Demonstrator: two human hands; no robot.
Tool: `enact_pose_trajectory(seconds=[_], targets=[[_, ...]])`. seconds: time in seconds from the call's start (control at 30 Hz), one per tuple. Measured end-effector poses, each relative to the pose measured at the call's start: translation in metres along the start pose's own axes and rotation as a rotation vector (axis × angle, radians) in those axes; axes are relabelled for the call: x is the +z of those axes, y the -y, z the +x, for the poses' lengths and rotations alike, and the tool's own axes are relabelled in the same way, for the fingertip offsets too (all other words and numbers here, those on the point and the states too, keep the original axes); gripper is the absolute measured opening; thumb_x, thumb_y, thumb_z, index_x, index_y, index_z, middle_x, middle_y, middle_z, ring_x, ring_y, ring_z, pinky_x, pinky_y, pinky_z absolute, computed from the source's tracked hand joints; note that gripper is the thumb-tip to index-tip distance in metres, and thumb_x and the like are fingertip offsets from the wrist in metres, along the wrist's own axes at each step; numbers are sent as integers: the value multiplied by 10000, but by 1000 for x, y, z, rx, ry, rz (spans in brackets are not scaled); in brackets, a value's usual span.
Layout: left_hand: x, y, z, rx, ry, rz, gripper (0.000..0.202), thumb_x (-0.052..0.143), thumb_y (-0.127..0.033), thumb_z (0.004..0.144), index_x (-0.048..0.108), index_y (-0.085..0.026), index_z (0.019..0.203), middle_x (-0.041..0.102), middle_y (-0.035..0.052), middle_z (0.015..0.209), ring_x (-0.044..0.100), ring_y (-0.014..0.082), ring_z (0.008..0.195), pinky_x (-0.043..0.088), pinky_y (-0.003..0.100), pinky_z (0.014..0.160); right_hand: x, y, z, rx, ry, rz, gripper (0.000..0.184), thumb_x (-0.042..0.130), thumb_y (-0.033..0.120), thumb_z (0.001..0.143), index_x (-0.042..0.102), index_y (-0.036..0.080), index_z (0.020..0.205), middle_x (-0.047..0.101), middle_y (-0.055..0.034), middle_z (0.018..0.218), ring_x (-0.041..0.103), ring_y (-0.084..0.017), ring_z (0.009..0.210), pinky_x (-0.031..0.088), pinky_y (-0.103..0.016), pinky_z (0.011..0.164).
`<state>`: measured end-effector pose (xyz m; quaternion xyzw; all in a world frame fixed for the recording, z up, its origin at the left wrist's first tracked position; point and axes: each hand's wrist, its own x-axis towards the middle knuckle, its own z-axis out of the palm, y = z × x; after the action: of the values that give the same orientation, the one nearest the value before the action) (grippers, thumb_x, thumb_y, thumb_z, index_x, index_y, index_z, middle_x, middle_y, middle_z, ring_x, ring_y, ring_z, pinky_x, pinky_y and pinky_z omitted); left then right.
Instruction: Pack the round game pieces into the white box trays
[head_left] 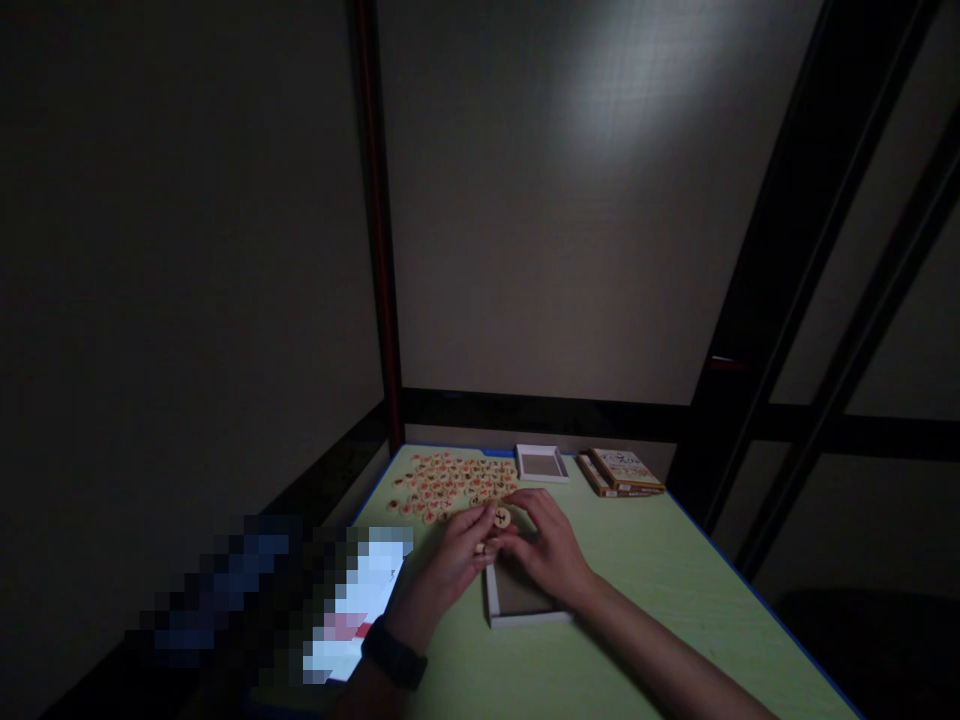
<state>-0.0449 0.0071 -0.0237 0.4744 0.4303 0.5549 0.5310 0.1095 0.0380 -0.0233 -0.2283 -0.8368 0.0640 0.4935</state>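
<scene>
Both my hands meet over a shallow white-rimmed box tray [517,612] on the green table [637,600]. My left hand [450,565], with a dark watch at the wrist, has its fingers closed around a round wooden game piece [501,517] with a dark mark on its face. My right hand [547,545] curls beside it, fingers bent and touching the same piece or others under it; what lies beneath is hidden. Several more round wooden pieces [454,480], marked in red or black, lie spread on the table just beyond my hands.
A small white-framed tray [541,463] sits at the table's far edge. A brown and cream game box [621,471] lies to its right. A blurred-out patch [352,600] covers the table's left edge. Dark walls and beams surround the table.
</scene>
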Motion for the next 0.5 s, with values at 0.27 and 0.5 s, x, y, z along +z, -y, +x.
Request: enact_pose_trajectory(seconds=[0.27, 0.5], targets=[[-6, 2, 5, -21, 54, 6, 546, 722, -674, 629, 557, -161, 715, 378, -86, 529, 285, 43, 463, 160, 202, 452, 2, -2, -3, -60, 61, -46, 334, 540, 264, 943, 545, 219, 1274, 653, -118, 1089, 614, -227, 983, 547, -371, 844], [-10, -1, 4, -38, 89, -70, 435, 776, -531, 643, 553, -157, 643, 455, -58, 547, 376, 55, 514, 252, 191, 492, -8, -11, 0, -311, 125, -322, 430, 478, 167, 937, 494, 177, 1367, 680, -142, 1100, 587, -254, 985, 517, -403, 824]])
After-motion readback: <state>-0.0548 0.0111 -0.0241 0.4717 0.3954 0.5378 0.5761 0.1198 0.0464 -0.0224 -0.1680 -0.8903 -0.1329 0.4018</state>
